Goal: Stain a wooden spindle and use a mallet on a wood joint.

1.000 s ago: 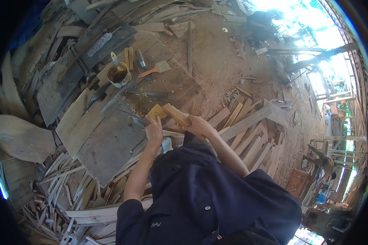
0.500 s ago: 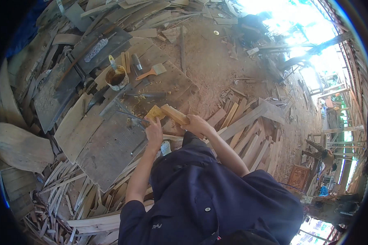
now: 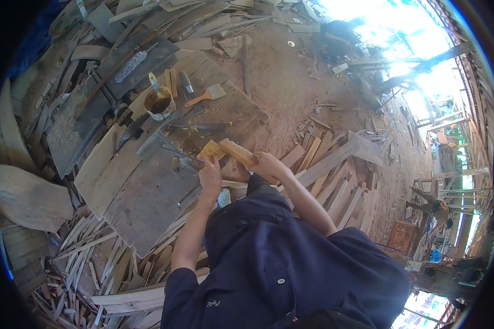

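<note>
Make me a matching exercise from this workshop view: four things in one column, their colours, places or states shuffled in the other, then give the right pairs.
Column one
1. Left hand
2. Round tub
3. Right hand
4. Flat paintbrush

Column two
A. Gripping one end of a wooden block
B. Orange-handled, lying flat on the wooden boards
C. Holding a yellow piece
D. Brown inside, with a handle sticking up out of it

Right pairs: 1-C, 2-D, 3-A, 4-B
</note>
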The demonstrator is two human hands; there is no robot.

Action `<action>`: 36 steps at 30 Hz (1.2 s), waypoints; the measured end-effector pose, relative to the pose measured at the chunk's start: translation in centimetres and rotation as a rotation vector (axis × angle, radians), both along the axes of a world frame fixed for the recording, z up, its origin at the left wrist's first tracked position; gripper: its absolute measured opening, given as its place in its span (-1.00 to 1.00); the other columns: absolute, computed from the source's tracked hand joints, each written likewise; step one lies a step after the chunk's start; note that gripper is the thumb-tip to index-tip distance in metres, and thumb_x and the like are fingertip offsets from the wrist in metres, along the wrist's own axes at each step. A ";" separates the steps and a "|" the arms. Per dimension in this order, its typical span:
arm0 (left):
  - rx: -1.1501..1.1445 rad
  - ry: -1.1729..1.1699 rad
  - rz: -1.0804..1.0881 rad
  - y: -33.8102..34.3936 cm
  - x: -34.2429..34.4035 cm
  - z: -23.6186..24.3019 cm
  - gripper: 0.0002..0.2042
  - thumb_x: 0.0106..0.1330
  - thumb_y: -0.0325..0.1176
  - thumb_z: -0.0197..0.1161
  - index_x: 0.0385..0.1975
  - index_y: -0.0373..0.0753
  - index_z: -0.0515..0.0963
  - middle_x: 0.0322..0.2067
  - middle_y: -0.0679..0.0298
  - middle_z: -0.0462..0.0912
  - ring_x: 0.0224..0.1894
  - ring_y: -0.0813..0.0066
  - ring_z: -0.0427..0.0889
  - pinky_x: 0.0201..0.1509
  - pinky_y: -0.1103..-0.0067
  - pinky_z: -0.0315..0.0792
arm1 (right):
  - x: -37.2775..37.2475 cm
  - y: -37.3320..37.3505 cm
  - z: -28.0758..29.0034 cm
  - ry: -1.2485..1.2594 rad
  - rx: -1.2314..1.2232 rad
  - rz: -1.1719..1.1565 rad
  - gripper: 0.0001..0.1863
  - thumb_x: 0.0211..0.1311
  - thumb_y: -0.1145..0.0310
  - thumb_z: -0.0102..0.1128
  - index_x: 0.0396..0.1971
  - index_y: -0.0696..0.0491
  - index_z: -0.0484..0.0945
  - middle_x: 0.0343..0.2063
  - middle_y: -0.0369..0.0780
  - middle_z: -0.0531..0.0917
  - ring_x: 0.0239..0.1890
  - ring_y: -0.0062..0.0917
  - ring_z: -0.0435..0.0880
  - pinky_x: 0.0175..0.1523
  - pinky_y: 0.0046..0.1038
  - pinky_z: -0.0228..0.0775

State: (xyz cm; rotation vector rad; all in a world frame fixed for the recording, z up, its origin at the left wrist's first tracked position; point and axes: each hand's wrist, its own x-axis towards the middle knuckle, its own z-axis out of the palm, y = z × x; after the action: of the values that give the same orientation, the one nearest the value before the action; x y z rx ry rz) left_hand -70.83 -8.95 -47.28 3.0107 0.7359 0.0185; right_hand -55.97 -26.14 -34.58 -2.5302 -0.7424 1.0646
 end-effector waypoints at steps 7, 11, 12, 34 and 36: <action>0.050 -0.032 0.007 -0.1 -0.1 0.2 -0.58 0.37 -0.41 0.19 0.25 -0.20 0.49 0.17 -0.45 0.47 -0.46 0.33 0.79 -0.37 0.51 0.66 | -0.3 0.2 0.4 0.015 -0.001 -0.007 -0.35 0.12 0.01 0.43 0.09 0.20 0.62 -0.04 0.11 0.72 0.06 -0.06 0.71 0.15 -0.16 0.51; 0.022 -0.038 0.007 0.0 -0.1 0.4 -0.58 0.37 -0.41 0.20 0.24 -0.20 0.49 0.12 -0.33 0.53 -0.43 0.32 0.80 -0.35 0.48 0.66 | 0.0 0.4 0.3 -0.003 0.001 0.013 -0.36 0.12 0.03 0.43 0.08 0.20 0.62 -0.04 0.11 0.72 0.06 -0.06 0.72 0.15 -0.16 0.51; 0.021 -0.038 0.007 0.0 -0.1 0.6 -0.58 0.37 -0.41 0.20 0.24 -0.20 0.49 0.12 -0.33 0.53 -0.43 0.32 0.80 -0.35 0.48 0.66 | 0.1 0.4 0.1 -0.007 0.002 0.020 -0.36 0.12 0.03 0.43 0.07 0.21 0.62 -0.05 0.12 0.72 0.05 -0.06 0.72 0.14 -0.17 0.52; -0.018 -0.006 0.031 0.0 0.4 -0.5 -0.56 0.38 -0.43 0.16 0.28 -0.17 0.48 0.24 -0.54 0.35 -0.42 0.27 0.80 -0.34 0.45 0.67 | 0.7 0.1 -1.1 -0.034 -0.002 0.023 -0.39 0.05 0.06 0.42 0.08 0.11 0.64 -0.07 0.08 0.74 0.02 -0.05 0.73 0.14 -0.11 0.56; -0.050 -0.025 0.039 0.1 0.3 -0.6 -0.56 0.39 -0.45 0.13 0.29 -0.18 0.49 0.25 -0.58 0.31 -0.43 0.22 0.79 -0.35 0.41 0.67 | 0.6 0.2 -1.0 -0.028 -0.012 0.021 -0.38 0.05 0.07 0.42 0.08 0.11 0.64 -0.07 0.08 0.74 0.02 -0.05 0.74 0.13 -0.11 0.56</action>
State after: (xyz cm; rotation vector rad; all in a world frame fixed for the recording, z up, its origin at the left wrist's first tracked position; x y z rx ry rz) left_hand -70.52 -8.90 -47.89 2.9425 0.7812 0.0386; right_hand -55.33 -25.97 -35.59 -2.5576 -0.7740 1.0462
